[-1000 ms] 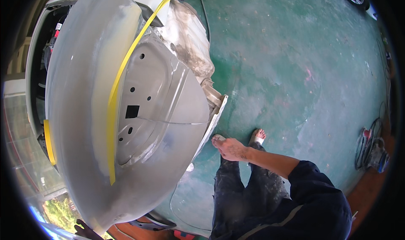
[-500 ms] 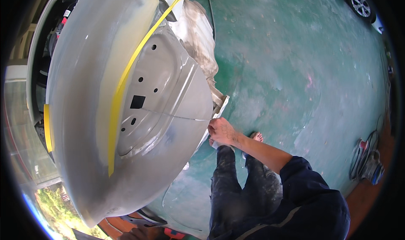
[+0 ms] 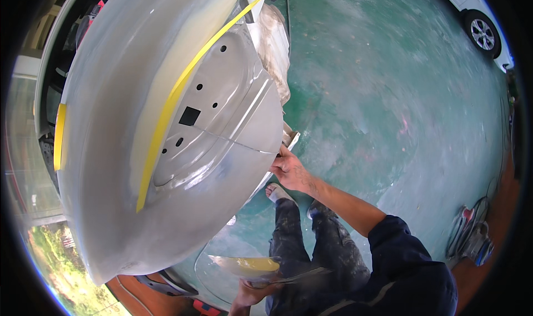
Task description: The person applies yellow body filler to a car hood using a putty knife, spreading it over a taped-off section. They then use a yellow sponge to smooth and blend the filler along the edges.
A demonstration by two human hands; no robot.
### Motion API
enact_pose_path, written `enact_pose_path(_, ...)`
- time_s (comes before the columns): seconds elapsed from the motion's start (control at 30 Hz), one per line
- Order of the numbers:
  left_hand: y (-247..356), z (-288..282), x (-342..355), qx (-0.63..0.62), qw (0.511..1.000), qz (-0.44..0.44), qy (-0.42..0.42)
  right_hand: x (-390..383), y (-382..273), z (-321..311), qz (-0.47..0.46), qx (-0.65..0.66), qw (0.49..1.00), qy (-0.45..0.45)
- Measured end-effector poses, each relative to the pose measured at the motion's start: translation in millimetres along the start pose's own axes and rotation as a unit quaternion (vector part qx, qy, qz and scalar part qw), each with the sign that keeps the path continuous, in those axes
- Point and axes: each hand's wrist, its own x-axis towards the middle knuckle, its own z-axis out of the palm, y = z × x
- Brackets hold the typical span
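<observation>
A grey sanded car trunk lid (image 3: 236,174) fills the left, with a strip of yellow masking tape (image 3: 176,91) along its ridge. From its square hole (image 3: 189,116) a thin wire (image 3: 239,143) runs over the recess to the lid's right edge. My right hand (image 3: 290,172) is closed there, fingertips at the wire's end; the edge partly hides them. Low in the middle, my left hand (image 3: 252,295) is wrapped round the underside of a thin board (image 3: 230,267) bearing a smooth patch of yellow putty (image 3: 261,264). A flat dark-edged piece (image 3: 308,275) sticks out beside it.
My legs and feet (image 3: 279,194) stand on the green floor (image 3: 355,94), right of the lid. Dusty white sheeting (image 3: 275,49) hangs by the car's side. Sanding tools with hoses (image 3: 471,235) lie at far right. A white car's wheel (image 3: 482,33) shows at upper right.
My left hand has come into view from below with the putty board. My right hand stays at the wire's end by the lid's edge. The view has shifted and my feet have moved.
</observation>
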Motion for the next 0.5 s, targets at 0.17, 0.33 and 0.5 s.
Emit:
enact_pose_path(0.17, -19, 4, 1, 0.005, 1.000, -0.024, -0.012, 4, -16, -29, 0.076, -0.087, 0.993, -0.031)
enact_pose_path(0.33, 13, 23, 12, -0.012, 1.000, -0.029, -0.005, 45, 32, -51, 0.149, 0.109, 0.959, -0.217)
enact_pose_path(0.5, -20, 10, 4, 0.011, 0.997, -0.067, -0.048, 67, 31, -52, 0.206, 0.219, 0.924, -0.235)
